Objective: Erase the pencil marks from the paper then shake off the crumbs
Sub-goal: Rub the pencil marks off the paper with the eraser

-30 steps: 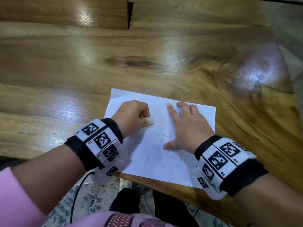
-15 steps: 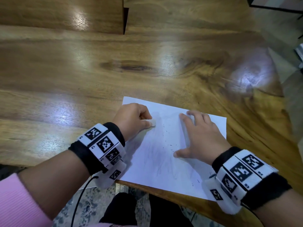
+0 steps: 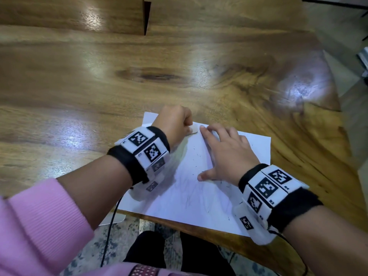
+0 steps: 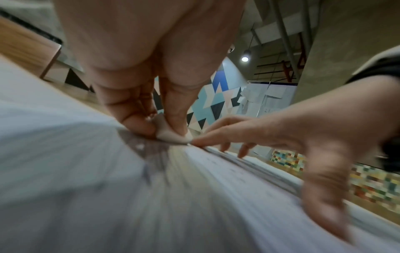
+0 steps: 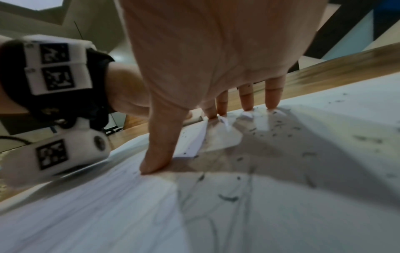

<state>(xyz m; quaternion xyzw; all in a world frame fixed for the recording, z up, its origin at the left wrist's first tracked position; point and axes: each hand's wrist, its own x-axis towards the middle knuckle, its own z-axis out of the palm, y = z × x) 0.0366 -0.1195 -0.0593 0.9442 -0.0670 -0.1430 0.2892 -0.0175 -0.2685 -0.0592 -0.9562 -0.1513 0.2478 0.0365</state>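
Observation:
A white sheet of paper [image 3: 191, 198] lies at the near edge of the wooden table [image 3: 79, 80], with faint pencil lines [image 5: 229, 198] and dark eraser crumbs [image 3: 194, 156] scattered on it. My left hand [image 3: 175, 122] pinches a small white eraser [image 4: 171, 135] between thumb and fingers and presses it on the paper near its far edge. My right hand [image 3: 229, 154] lies flat on the sheet, fingers [image 5: 272, 95] spread and straight, holding it down. The index fingertip almost touches the eraser [image 3: 194, 128].
The table's near edge [image 3: 199, 232] runs just under the paper, with my legs and a patterned floor below. A cable [image 3: 111, 222] hangs from my left wrist band. A wooden block [image 3: 75, 14] stands at the table's far side.
My left hand with the eraser has slid away from me, up toward the paper's far edge. The right hand still presses the sheet. My head view has shifted.

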